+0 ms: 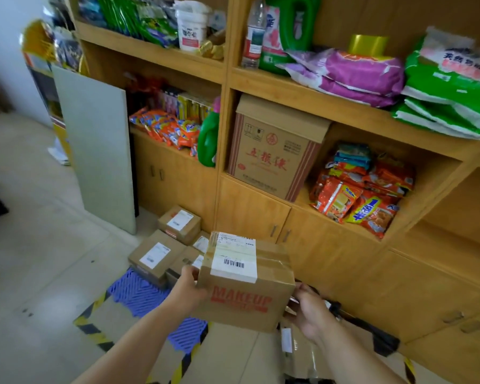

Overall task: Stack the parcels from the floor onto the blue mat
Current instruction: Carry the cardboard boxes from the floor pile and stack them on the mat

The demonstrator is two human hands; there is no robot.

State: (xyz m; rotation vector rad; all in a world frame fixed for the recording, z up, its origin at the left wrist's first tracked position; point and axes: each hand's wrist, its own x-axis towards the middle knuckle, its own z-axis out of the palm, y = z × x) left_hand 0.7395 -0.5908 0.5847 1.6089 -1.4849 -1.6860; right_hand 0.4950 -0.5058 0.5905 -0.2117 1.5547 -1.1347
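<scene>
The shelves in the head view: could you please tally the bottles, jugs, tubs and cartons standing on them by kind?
Green detergent jugs: 2
Clear plastic bottle: 1
White tub: 1
Cardboard carton: 1
Total: 5

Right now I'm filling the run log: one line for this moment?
phase: carrying | held: brown cardboard MAKEUP parcel | left hand, right hand on its sides | above blue mat | stacked parcels beyond

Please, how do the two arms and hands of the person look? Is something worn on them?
Both forearms are bare: no sleeves show up to the picture's lower edge. The left hand and right hand wear no gloves, and no watch, ring or bracelet is visible.
</scene>
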